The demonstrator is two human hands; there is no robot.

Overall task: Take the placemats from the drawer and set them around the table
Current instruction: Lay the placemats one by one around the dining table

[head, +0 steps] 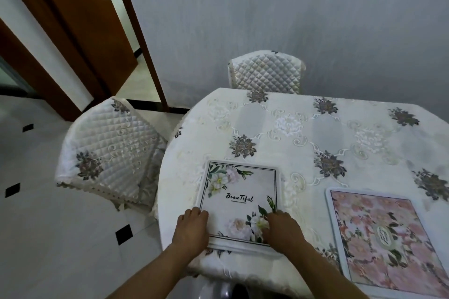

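A white placemat (pixel 239 199) printed with pale flowers and the word "Beautiful" lies flat at the near left edge of the table (pixel 303 133). My left hand (pixel 192 228) rests on its near left corner, fingers curled over the edge. On the near right part of the mat lies my right hand (pixel 281 228), fingers pressed on the surface. A second placemat (pixel 386 238), pink with blossoms and a white border, sits flat at the near right of the table, untouched.
The table carries a white embroidered cloth with dark flower motifs. A quilted white chair (pixel 109 153) stands at the left, another (pixel 266 71) at the far side against the grey wall. A brown door (pixel 80 22) stands open at the upper left.
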